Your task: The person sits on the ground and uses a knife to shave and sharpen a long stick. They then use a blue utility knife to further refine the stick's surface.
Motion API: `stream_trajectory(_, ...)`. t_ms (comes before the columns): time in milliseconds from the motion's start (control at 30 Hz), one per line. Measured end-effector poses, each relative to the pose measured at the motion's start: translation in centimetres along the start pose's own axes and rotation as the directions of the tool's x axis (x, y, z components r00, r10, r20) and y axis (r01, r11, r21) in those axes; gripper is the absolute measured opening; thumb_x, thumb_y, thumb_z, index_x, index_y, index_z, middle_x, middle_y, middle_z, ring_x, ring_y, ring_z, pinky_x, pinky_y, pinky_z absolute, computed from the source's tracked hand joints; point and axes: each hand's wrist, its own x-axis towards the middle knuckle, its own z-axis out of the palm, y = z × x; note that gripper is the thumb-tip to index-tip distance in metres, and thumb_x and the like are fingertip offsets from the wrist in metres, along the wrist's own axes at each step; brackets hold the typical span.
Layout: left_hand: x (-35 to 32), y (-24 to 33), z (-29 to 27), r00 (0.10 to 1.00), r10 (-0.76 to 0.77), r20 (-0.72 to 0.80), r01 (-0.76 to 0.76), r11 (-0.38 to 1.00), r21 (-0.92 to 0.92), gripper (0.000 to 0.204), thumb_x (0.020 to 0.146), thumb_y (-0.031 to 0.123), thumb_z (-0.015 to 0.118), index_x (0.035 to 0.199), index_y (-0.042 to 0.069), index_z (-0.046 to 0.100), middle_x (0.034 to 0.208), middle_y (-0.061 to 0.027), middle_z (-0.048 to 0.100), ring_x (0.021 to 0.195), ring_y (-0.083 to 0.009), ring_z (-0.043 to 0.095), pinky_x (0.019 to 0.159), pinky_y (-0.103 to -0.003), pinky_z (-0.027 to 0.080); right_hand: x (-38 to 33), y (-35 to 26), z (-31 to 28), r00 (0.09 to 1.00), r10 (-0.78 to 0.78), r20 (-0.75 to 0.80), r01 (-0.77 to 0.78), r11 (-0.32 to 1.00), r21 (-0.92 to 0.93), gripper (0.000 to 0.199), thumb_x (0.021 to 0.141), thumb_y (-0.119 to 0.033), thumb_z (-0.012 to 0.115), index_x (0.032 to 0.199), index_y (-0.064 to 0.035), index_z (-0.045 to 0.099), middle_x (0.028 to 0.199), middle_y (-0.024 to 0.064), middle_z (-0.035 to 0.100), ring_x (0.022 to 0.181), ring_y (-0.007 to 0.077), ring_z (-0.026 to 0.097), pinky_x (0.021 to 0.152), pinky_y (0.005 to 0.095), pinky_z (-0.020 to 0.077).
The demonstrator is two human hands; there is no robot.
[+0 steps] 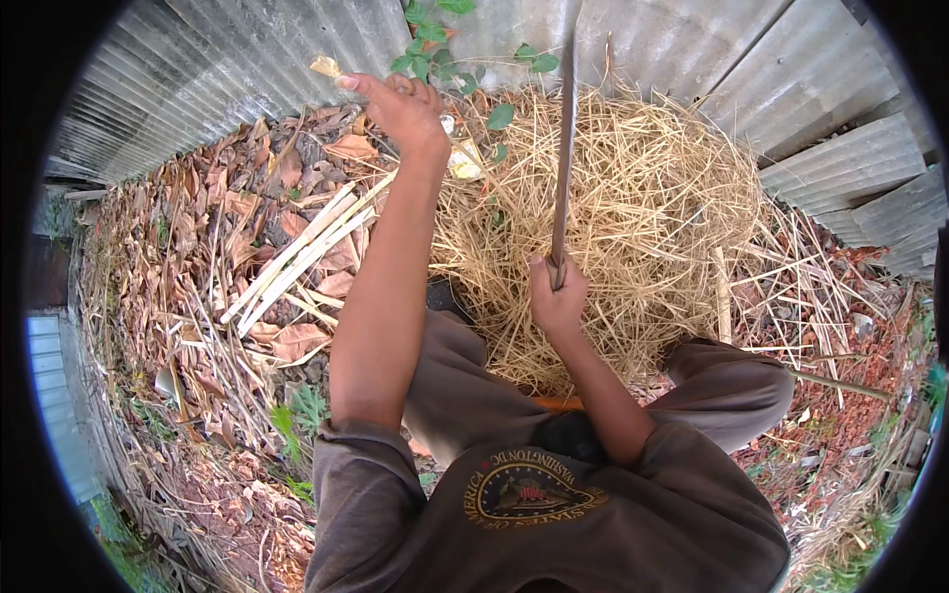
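Observation:
My left hand (pixel 403 111) is stretched far forward to the left. A small pale yellow chip or scrap (pixel 324 66) shows at its thumb tip; its exact kind is unclear. My right hand (pixel 560 296) is wrapped round the handle of a long knife (pixel 565 148), whose narrow dark blade points up and away from me. Beneath and beyond the blade spreads a heap of dry straw-like shavings (pixel 643 188), reaching back between my bent legs. Several pale split strips (pixel 297 259) lie on the ground left of my left forearm.
Corrugated metal sheets (pixel 672 44) wall off the far side. Dry brown leaves (pixel 198 227) cover the ground at left. A green-leaved plant (pixel 425 44) grows against the metal. Thin sticks (pixel 845 385) lie over reddish litter at right. A yellowish-white scrap (pixel 465 160) lies by the heap.

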Motion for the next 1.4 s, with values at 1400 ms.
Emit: stream_trajectory(1400,-1.8,7.5,1.9,0.939,0.233,0.253,-0.259,0.963,0.076,0.073,0.079,0.084,0.007,0.056,0.015,0.016,0.048,0.0018,0.017,0.046,-0.0126,0.015,0.044,-0.027,0.016,2.0,8.7,3.9,0.985,0.159,0.072,-0.14,0.966,-0.218,0.036,0.085,-0.028,0.058,0.063,0.0004,0.056,0.049,0.0084,0.051,0.044,0.0201,0.05,0.046,0.0376,0.0398)
